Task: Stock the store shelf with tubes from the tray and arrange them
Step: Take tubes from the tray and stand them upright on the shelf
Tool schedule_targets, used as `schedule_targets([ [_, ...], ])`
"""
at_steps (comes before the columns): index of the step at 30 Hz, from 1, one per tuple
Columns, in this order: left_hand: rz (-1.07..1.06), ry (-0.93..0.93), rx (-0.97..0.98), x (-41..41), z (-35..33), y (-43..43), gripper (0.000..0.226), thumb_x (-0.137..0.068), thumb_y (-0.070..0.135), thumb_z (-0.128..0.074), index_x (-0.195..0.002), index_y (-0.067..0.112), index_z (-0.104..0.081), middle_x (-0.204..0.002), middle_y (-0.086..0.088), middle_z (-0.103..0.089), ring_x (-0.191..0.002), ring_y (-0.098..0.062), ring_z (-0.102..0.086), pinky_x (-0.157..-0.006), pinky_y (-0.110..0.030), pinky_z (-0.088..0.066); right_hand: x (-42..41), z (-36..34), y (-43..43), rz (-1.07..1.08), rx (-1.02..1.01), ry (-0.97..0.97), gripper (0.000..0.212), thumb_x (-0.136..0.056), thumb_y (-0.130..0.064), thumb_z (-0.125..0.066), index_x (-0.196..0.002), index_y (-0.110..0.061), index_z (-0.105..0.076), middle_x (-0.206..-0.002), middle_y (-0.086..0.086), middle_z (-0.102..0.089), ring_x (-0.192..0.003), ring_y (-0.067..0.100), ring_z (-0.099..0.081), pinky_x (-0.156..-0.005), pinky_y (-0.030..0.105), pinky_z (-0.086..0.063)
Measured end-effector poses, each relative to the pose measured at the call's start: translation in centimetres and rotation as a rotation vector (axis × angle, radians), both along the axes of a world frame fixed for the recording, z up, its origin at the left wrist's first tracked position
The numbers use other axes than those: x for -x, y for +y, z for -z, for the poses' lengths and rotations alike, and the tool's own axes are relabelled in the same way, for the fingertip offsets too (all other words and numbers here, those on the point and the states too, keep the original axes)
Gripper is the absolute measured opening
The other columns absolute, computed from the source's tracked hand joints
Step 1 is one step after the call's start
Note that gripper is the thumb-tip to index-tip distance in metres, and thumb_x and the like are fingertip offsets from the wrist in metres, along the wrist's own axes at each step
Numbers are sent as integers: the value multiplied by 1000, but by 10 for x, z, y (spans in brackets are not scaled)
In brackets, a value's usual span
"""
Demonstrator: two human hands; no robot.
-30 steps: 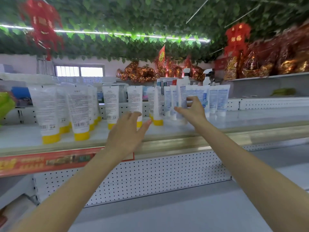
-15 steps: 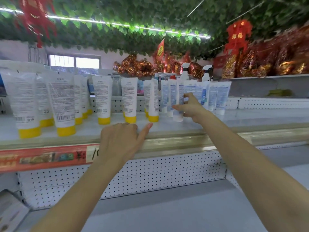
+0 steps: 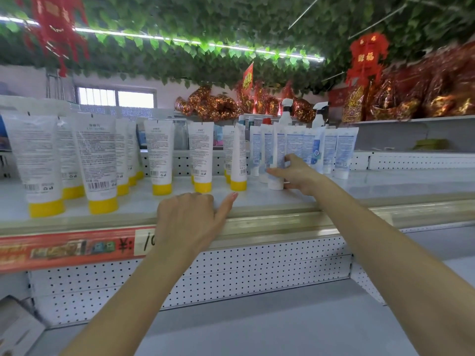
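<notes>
Several white tubes with yellow caps (image 3: 99,163) stand cap-down along the left and middle of the shelf (image 3: 385,186). A cluster of white tubes with blue labels (image 3: 341,150) stands to their right. My right hand (image 3: 295,174) grips one blue-label tube (image 3: 276,160) at the front of that cluster, its white cap on the shelf. My left hand (image 3: 190,219) rests on the shelf's front edge, fingers curled and thumb stretched out, holding nothing. No tray shows.
A red price strip (image 3: 64,249) runs along the shelf lip. Two spray bottles (image 3: 318,116) stand behind the blue tubes. Red and gold foil packs (image 3: 424,98) fill a higher shelf at right. A lower white shelf (image 3: 257,325) lies beneath, with a box corner (image 3: 15,327) at left.
My left hand dropped from in front of the yellow-cap tubes to the shelf edge. My right hand slid down the blue-label tube and drew it toward the front.
</notes>
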State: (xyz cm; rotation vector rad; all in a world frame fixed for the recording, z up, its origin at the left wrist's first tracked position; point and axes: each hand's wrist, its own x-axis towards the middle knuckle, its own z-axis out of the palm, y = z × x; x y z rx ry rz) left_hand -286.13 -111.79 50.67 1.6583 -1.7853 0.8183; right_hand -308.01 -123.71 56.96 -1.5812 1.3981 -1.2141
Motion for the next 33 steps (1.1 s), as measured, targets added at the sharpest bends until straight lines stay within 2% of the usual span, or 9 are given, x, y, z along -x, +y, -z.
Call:
schedule_targets([
  [2, 12, 21, -8, 0, -2, 1, 80, -84, 68, 1, -64, 19, -59, -62, 2, -58, -62, -19, -57, -55, -28, -37, 3, -1, 6, -7, -27, 29, 58, -91, -19, -65, -137, -3, -35, -138, 13, -48, -106, 23, -55, -84, 33, -47],
  [7, 40, 39, -20, -1, -4, 5, 81, -85, 70, 1, -61, 18, -57, -57, 2, -56, -57, -17, -54, -51, -27, -34, 12, -9, 41, 96, -6, 311, 71, -93, -34, -61, -144, 1, -25, -151, 20, -30, -130, 36, -42, -105, 46, -41],
  [10, 108, 87, -45, 0, -7, 10, 77, -88, 71, -6, -93, 29, -70, -75, 0, -68, -76, -22, -62, -58, -29, -37, 8, -12, 76, 100, 45, 537, 70, -93, -39, -59, -143, -1, -28, -147, 19, -36, -129, 34, -43, -104, 40, -40],
  [13, 199, 194, -54, -2, -18, 24, 66, -91, 66, -16, -117, 31, -65, -93, -4, -71, -95, -27, -63, -64, -31, -35, -1, -14, 115, 75, 210, 702, 69, -93, -41, -57, -144, -2, -32, -145, 15, -41, -129, 29, -44, -98, 33, -37],
  [17, 259, 90, 52, -3, -33, 50, 67, -91, 62, -13, -104, 27, -69, -74, -2, -65, -79, -27, -63, -53, -29, -30, -16, -13, 162, -47, 398, 856, 63, -92, -42, -58, -140, -7, -40, -139, 11, -45, -126, 23, -46, -103, 34, -39],
  [21, 278, 30, 59, -7, -44, 80, 66, -90, 61, -12, -87, 23, -66, -55, 4, -48, -58, -21, -48, -49, -26, -28, -22, -6, 194, -121, 428, 1050, 71, -92, -49, -52, -149, -17, -25, -151, 4, -30, -138, 21, -31, -110, 34, -28],
  [26, 258, -32, 95, -10, -26, 111, 71, -95, 63, -12, -97, 23, -71, -56, 2, -56, -56, -22, -53, -48, -24, -28, -12, 7, 218, -206, 379, 1150, 80, -91, -57, -46, -152, -16, -18, -158, 4, -17, -143, 21, -23, -115, 39, -26],
  [29, 238, -108, 98, -6, 0, 128, 77, -89, 65, -3, -114, 30, -66, -82, 1, -72, -72, -23, -65, -53, -27, -40, -4, 30, 233, -280, 405, 1116, 77, -91, -57, -45, -152, -16, -20, -156, 2, -21, -141, 19, -26, -114, 37, -28],
  [33, 149, -131, 3, 14, 55, 157, 76, -88, 66, -4, -121, 27, -61, -97, 1, -72, -83, -24, -67, -54, -27, -36, 7, 88, 258, -402, 393, 1030, 78, -90, -61, -40, -152, -16, -23, -156, -2, -22, -141, 16, -25, -115, 35, -26],
])
